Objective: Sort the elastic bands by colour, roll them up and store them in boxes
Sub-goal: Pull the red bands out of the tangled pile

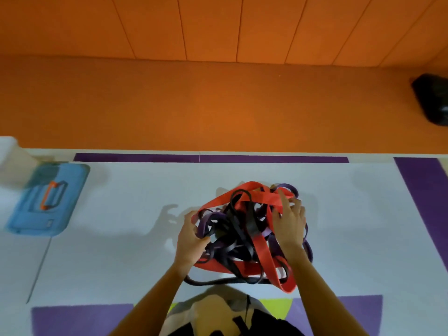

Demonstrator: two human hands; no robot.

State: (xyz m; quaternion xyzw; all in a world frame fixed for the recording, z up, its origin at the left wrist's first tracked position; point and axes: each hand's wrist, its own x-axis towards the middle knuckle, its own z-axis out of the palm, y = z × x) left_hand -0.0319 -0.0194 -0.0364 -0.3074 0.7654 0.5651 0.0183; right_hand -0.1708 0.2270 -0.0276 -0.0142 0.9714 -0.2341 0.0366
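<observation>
Both the left hand (191, 235) and right hand (289, 223) grip the tangled elastic bands (244, 229) on the white mat (126, 258)

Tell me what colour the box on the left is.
The box is light blue, its handle orange and black; head view.

Single view, head-worn, wide-angle. Looks forward and steeply down from above person's own torso; both forearms enter from bottom edge. Close range: tangle of bands (244, 234) just below frame centre, left hand (191, 236) and right hand (289, 224) at its sides. White mat (121, 251) fills middle of frame. Orange surface (218, 105) and orange panels (218, 25) lie beyond, toward top. Blue box (48, 197) at left edge and black object (431, 100) at far right edge, both blurred. Straight edges bow near frame borders.
</observation>
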